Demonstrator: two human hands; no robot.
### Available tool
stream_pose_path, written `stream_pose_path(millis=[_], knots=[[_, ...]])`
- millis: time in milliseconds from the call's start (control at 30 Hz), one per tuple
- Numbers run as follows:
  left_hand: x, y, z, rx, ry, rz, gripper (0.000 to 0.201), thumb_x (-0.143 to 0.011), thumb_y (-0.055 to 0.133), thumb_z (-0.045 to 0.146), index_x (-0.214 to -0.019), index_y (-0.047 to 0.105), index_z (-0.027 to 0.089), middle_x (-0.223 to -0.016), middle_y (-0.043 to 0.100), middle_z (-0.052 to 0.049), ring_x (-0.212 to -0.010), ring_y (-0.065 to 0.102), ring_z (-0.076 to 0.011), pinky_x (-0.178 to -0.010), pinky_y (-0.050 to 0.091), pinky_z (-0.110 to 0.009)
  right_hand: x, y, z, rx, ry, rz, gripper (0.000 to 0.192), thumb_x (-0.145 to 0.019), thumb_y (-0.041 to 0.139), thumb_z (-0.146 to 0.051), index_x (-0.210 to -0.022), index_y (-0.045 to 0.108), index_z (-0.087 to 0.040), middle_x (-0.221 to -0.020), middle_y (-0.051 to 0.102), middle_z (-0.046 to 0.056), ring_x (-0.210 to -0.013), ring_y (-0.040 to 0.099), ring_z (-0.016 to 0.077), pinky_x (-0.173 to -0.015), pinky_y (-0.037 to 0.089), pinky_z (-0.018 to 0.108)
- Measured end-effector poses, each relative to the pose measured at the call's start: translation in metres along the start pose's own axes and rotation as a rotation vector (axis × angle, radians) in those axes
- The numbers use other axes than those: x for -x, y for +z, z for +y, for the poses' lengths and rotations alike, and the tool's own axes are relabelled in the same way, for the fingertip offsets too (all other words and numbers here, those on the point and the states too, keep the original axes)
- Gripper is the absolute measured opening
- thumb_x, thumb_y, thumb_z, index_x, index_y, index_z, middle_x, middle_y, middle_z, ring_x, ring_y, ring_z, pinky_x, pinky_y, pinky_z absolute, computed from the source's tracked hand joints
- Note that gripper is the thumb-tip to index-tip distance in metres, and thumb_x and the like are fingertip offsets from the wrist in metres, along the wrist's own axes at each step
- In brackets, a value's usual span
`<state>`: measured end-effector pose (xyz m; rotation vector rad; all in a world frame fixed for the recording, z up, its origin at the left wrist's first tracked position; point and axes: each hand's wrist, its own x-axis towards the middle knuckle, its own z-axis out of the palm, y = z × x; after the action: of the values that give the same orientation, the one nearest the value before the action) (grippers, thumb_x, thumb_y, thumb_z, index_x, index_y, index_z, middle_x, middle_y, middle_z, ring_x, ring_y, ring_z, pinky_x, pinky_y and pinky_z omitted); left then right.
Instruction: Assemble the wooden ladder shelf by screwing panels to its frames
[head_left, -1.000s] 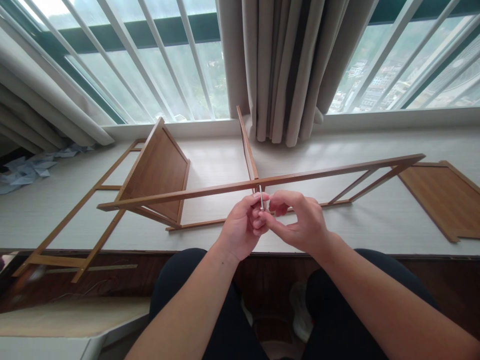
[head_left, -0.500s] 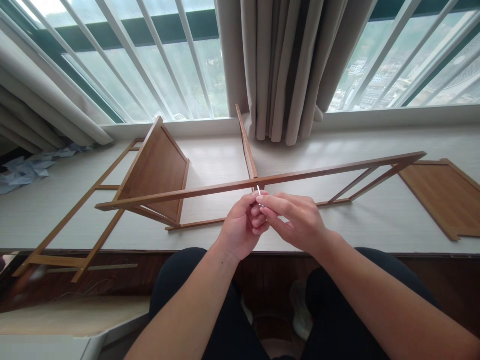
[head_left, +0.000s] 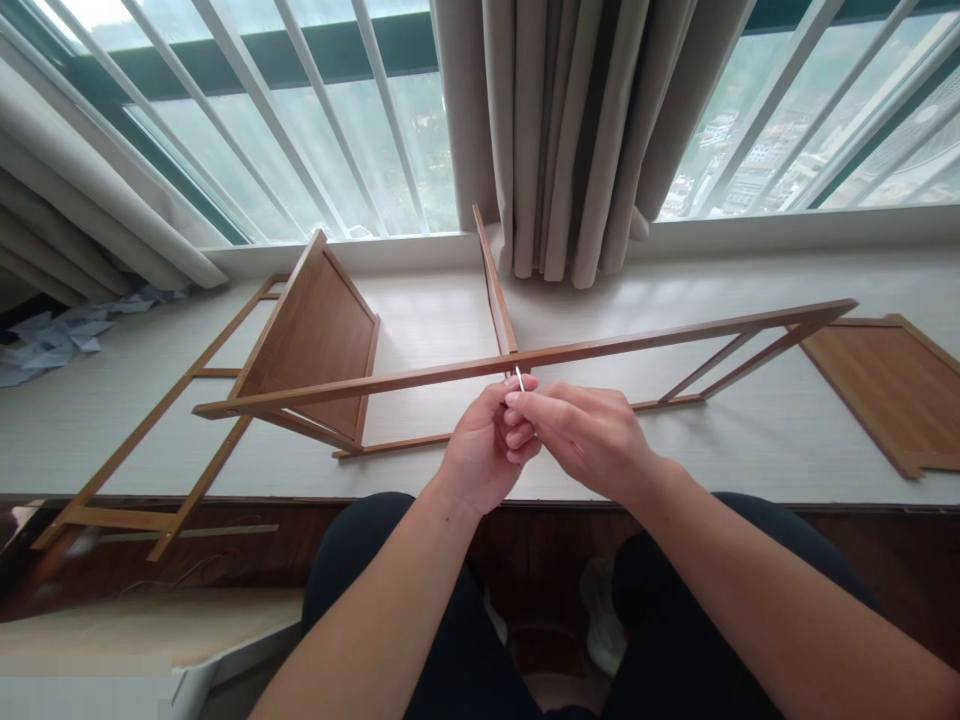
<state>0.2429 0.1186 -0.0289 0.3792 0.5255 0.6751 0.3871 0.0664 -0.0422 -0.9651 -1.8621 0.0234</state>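
A thin silver hex key [head_left: 519,378] runs from the near face of a long wooden rail [head_left: 420,376] down into my fingers. My left hand [head_left: 489,445] is closed, its thumb and curled fingers steadying the key just below the rail. From the right, my right hand [head_left: 589,435] pinches the key's lower end, which the fingertips mostly hide. The rail belongs to a wooden frame on its side. A thin upright wooden panel [head_left: 493,285] meets the rail from behind, right where the key touches. Another wooden panel [head_left: 319,345] stands slanted within the frame's left part.
On the pale ledge [head_left: 435,290], a separate wooden panel [head_left: 892,385] lies at the right. An open wooden ladder-like frame [head_left: 161,430] leans over the ledge's front edge at the left. Crumpled papers [head_left: 52,340] lie far left. Curtains [head_left: 562,140] and barred windows stand behind.
My right fingers have shifted slightly up and left on the hex key, covering more of its lower end. The wooden frame stays almost where it was.
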Motion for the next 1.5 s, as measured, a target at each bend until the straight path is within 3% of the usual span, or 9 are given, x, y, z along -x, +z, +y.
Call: stream_pose_path(millis=[400, 633, 900, 1500], knots=[[0.0006, 0.0002, 0.0002, 0.003, 0.005, -0.005, 0.018, -0.078, 0.078, 0.026, -0.084, 0.067, 0.013, -0.055, 0.039, 0.010, -0.042, 0.037, -0.0023, -0.035, 0.028, -0.013, -0.0021, -0.0011, -0.0004, 0.001, -0.009, 0.005, 0.043, -0.099, 0.059, -0.007, -0.134, 0.061, -0.031, -0.100, 0.078, 0.000, -0.086, 0.075, 0.0121, -0.078, 0.060, 0.023], [0.0011, 0.0014, 0.0006, 0.001, -0.003, -0.019, 0.017, -0.079, 0.078, 0.026, -0.083, 0.066, 0.014, -0.055, 0.039, 0.010, -0.041, 0.037, -0.0021, -0.035, 0.029, -0.013, -0.0017, -0.0004, 0.0003, 0.010, -0.003, 0.029, 0.029, -0.098, 0.062, -0.008, -0.121, 0.065, -0.025, -0.101, 0.079, 0.003, -0.088, 0.076, 0.0147, -0.079, 0.060, 0.025], [0.0011, 0.0014, 0.0005, 0.008, 0.001, -0.022, 0.016, -0.081, 0.077, 0.025, -0.084, 0.067, 0.013, -0.055, 0.039, 0.010, -0.042, 0.037, -0.0020, -0.035, 0.029, -0.013, -0.0021, -0.0005, 0.0007, -0.001, -0.023, 0.026, 0.038, -0.097, 0.061, -0.007, -0.130, 0.062, -0.027, -0.100, 0.079, 0.002, -0.088, 0.076, 0.0148, -0.077, 0.060, 0.025], [0.0015, 0.0010, 0.0007, -0.004, 0.002, -0.032, 0.019, -0.079, 0.080, 0.025, -0.080, 0.064, 0.013, -0.056, 0.038, 0.010, -0.042, 0.036, -0.0017, -0.035, 0.029, -0.012, -0.0017, -0.0002, -0.0001, 0.009, 0.004, 0.040, 0.029, -0.097, 0.063, -0.007, -0.120, 0.062, -0.025, -0.092, 0.078, 0.001, -0.080, 0.074, 0.0136, -0.073, 0.058, 0.025]])
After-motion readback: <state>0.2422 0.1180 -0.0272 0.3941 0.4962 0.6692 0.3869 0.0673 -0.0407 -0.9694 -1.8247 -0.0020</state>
